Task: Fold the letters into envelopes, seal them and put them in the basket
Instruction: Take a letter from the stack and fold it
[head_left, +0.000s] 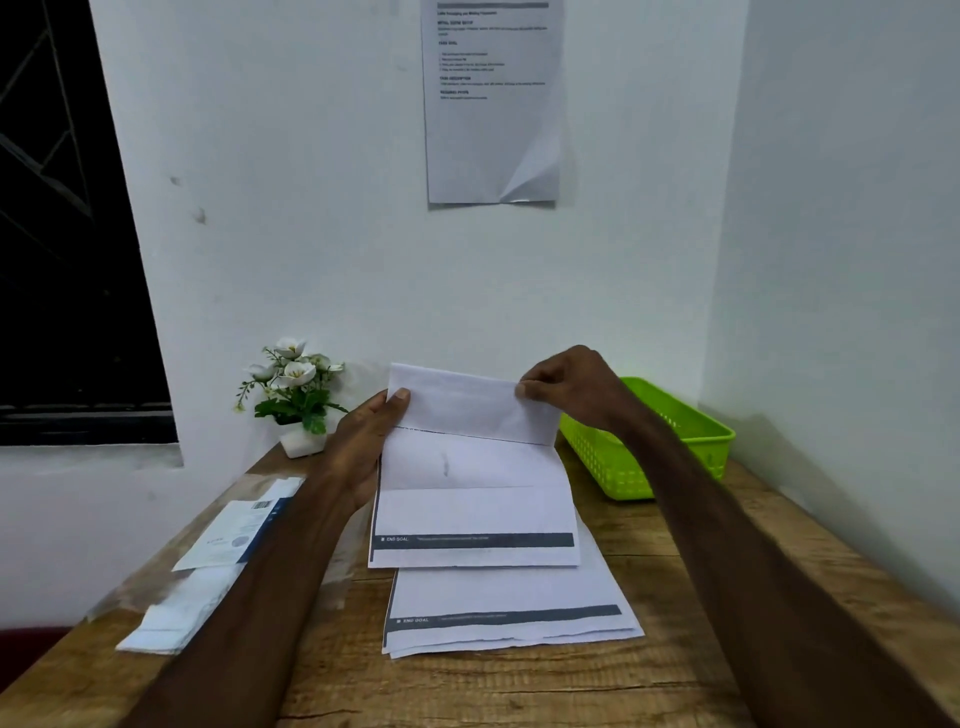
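1. The rough wooden table (675, 649) carries a stack of white printed letters (511, 605); my sleeve could drag them off.
2. The green plastic basket (696, 436) sits behind my right hand (569, 387).
3. I hold the white letter sheet (472, 467) above the stack: left hand (363, 441) gripping its left edge, right fingers (535, 389) pinching the folded top flap. Uneven pull would skew the crease.

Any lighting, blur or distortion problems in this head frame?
Head view: dim, bluish, even light with soft shadows and no glare; wide-angle bowing at the window and wall edges; the letter in both hands is soft, its small print unreadable, as on the wall notice.
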